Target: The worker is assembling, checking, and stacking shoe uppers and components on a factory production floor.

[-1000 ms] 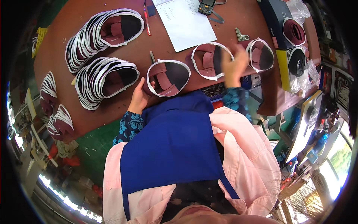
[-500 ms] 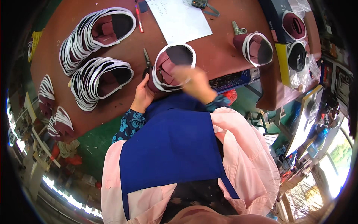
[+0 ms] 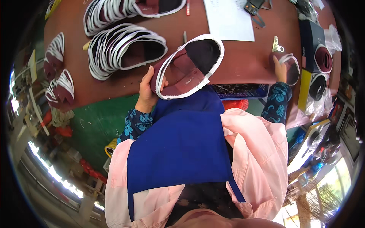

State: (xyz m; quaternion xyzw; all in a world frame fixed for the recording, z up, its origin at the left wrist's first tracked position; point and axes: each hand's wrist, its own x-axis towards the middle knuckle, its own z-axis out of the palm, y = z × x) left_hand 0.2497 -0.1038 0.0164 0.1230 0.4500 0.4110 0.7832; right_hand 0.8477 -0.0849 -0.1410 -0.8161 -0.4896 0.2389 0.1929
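Reddish-brown worktable (image 3: 243, 60) fills the upper view, a green floor below its near edge. One maroon fabric shoe upper with white-bound edge (image 3: 188, 68) is held above that near edge, its long axis running from lower left to upper right, opening facing the camera. Left hand (image 3: 146, 89) clamps its lower-left end, thumb on the inside and fingers curled behind; the piece extends up and to the right from that grip. Right hand (image 3: 280, 68) is well apart at the table's right side, fingers laid on a second maroon upper with white rim (image 3: 291, 66); whether it pinches the piece or merely rests there cannot be told. The left hand is plainly nearer the held piece. Two fanned stacks of like uppers (image 3: 121, 47) lie to the upper left, two smaller bundles (image 3: 57, 76) at the left edge. One white paper sheet (image 3: 228, 19) lies above.
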